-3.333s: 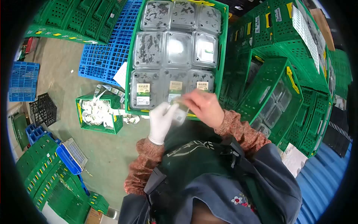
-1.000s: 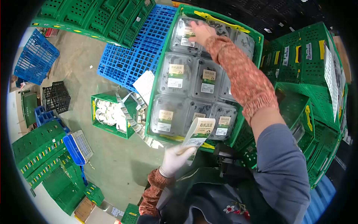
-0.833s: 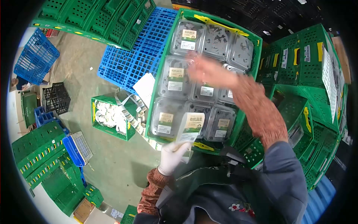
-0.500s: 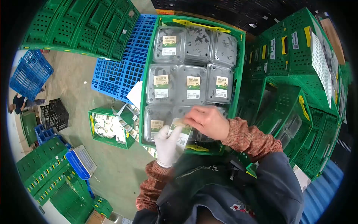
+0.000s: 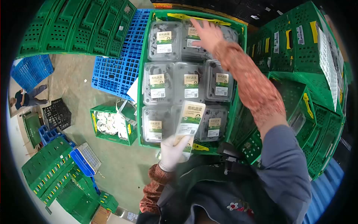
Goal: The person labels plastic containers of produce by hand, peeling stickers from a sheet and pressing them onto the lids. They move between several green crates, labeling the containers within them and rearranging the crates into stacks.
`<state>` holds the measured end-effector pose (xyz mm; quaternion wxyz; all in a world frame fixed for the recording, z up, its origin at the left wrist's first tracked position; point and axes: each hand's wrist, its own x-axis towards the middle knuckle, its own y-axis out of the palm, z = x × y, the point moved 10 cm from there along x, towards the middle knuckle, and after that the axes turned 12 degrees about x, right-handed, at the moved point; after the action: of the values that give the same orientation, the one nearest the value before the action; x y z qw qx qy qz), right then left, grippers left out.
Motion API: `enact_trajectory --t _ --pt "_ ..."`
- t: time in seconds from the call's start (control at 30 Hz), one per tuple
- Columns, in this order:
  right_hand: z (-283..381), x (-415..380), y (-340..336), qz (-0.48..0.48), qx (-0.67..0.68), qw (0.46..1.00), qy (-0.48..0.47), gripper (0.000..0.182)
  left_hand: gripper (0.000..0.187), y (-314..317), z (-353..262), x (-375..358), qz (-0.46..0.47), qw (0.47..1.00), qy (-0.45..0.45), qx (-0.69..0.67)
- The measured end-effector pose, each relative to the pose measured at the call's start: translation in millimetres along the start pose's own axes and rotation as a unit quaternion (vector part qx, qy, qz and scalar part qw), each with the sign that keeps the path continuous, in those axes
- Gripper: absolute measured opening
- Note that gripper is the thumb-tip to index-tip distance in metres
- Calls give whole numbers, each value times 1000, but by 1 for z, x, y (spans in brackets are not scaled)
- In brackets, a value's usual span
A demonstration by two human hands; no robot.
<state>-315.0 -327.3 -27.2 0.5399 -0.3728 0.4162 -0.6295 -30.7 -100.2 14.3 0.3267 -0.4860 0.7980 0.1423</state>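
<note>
Labels (image 5: pixel 190 118) are held as a strip in the gloved left hand (image 5: pixel 174 151), pinched between thumb and fingers and raised over the near edge of the crate (image 5: pixel 140 93). Further left, a small bin (image 5: pixel 111 125) of spent backing paper is seen on the floor, beside a blue pallet (image 5: pixel 115 71). Inside the crate, clear boxes (image 5: pixel 156 82) are packed in three rows, and most are already labelled. At the far row, the bare right hand (image 5: pixel 207 34) is laid flat with fingers spread on a box, pressing what appears to be a fresh label down; the label under the palm is hidden. To the right, stacked green crates (image 5: pixel 298 44) are seen.

The step is judged to go best if the label is smoothed from its centre outward, so no crease is left, and set square in line with its neighbours. The strip should be kept clear of the lids so that nothing sticks by accident.
</note>
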Motion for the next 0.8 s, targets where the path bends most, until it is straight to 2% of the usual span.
enact_trajectory --t 0.03,0.07,0.1,0.13,0.17,0.23,0.3,0.33,0.37,0.4,0.43,0.5,0.53,0.57,0.6,0.63,0.7,0.77,0.8 --pt "15 -28 -5 49 152 987 6 72 20 -1 -1 2 0 1000 3 3" --pt "30 -59 -7 95 299 949 14 70 21 -2 -1 5 2 1000 7 8" --pt "73 -91 -15 114 404 894 -158 62 23 -2 0 9 6 1000 9 14" --pt "100 -135 -17 264 470 833 -126 46 25 -1 5 13 15 1000 1 22" --pt "113 -166 -35 219 492 834 -118 31 25 0 -8 16 -5 1000 25 5" --pt "120 -205 -41 197 446 868 -95 22 25 5 -24 21 -27 998 58 -15" --pt "123 -219 -48 147 489 857 -78 17 25 11 -23 27 -33 996 77 -21" --pt "122 -220 -59 91 462 876 -101 16 24 11 -12 31 1 999 47 -8" --pt "118 -219 -63 75 446 886 -102 15 23 14 -3 33 33 999 18 6" --pt "112 -215 -69 59 430 895 -102 15 19 14 6 32 10 999 -12 -36" --pt "105 -209 -74 43 413 904 -102 14 18 23 -1 30 20 1000 -6 -22" --pt "87 -196 -75 -31 190 962 -194 11 17 37 -9 27 41 999 3 5" --pt "63 -167 -91 -69 94 975 -188 10 18 38 2 26 47 998 -21 26" --pt "18 -144 -98 -122 165 966 -157 11 19 37 5 23 51 997 -22 55" --pt "-35 -114 -98 -154 127 979 -40 12 20 35 7 23 55 995 -22 84" --pt "-66 -85 -97 -111 118 987 -14 21 21 33 8 23 58 992 -19 114" --pt "-114 -42 -51 -14 42 998 -45 37 21 36 9 18 70 992 0 101" --pt "-130 -30 6 99 -68 993 -23 51 21 38 8 8 83 993 5 79" --pt "-133 -34 18 103 -115 988 6 64 21 38 9 4 90 993 5 74"
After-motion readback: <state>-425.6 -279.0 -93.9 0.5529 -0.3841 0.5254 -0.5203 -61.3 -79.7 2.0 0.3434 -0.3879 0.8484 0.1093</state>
